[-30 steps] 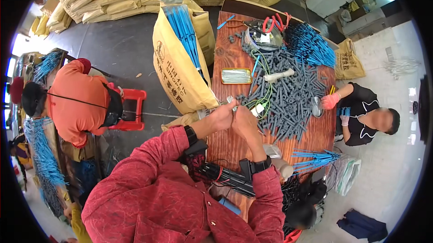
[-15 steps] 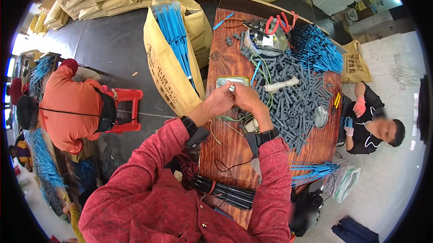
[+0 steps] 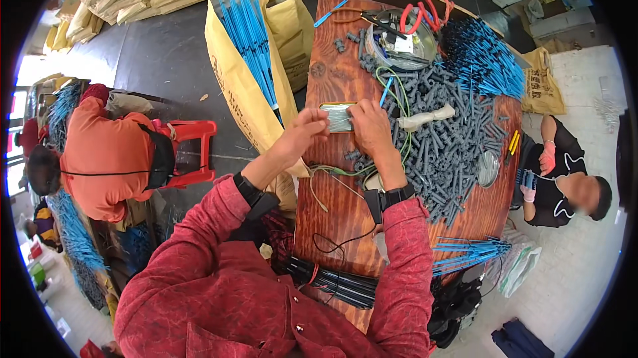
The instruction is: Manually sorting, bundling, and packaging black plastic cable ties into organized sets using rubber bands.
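Note:
A small rectangular tin (image 3: 340, 119) with a gold-coloured rim lies on the wooden table, holding thin silvery pieces. My left hand (image 3: 300, 134) is at its left edge, thumb and fingers drawn together in a pinch; whatever they hold is too small to make out. At the tin's right end, my right hand (image 3: 373, 130) has its fingers curled and pressed together, with their tips over the rim. Its grip is partly hidden. Close by on the right spreads a big heap of grey plastic anchor-like pieces (image 3: 432, 152).
A paper sack (image 3: 229, 85) of blue rods stands left of the table. Red-handled pliers (image 3: 415, 17), a round container (image 3: 399, 59) and a pile of blue rods (image 3: 488, 59) sit at the back. Co-workers sit left (image 3: 109, 158) and right (image 3: 565, 172).
My hands were together over the tin and have moved apart to its two ends. The tin's silvery contents now show between them.

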Action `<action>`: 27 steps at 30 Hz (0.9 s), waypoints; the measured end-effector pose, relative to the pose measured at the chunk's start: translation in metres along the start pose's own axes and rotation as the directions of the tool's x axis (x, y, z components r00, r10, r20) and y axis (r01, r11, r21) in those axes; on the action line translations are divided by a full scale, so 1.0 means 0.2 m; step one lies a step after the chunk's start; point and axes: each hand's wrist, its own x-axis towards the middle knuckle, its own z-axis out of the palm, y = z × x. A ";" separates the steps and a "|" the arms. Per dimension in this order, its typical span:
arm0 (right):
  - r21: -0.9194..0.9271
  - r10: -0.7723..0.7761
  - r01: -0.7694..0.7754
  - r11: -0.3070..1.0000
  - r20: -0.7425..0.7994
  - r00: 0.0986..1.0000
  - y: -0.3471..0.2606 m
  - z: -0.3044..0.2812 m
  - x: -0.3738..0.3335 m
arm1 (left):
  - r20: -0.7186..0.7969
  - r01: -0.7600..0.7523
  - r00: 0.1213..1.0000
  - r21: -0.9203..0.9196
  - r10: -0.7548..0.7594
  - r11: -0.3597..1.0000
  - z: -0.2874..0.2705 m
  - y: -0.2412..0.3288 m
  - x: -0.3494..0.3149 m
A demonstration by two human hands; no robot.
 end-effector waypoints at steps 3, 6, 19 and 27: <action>0.079 0.019 -0.014 0.997 -0.068 0.997 0.02 0.01 -0.04 | -0.018 -0.264 0.931 0.656 0.365 0.707 -0.02 0.00 0.13; 0.112 0.040 -0.031 0.993 -0.080 0.996 0.06 0.02 -0.10 | 0.244 -0.350 0.790 0.932 0.562 0.088 0.07 -0.01 0.20; 0.387 0.384 -0.322 0.864 -0.094 0.919 -0.28 -0.33 -0.40 | 0.331 -0.181 0.828 0.922 0.453 -0.343 0.02 -0.10 0.40; 0.673 0.528 -0.200 0.712 -0.325 0.785 -0.47 -0.95 -0.44 | 0.487 -0.372 0.751 0.870 0.447 -0.323 0.14 0.02 0.11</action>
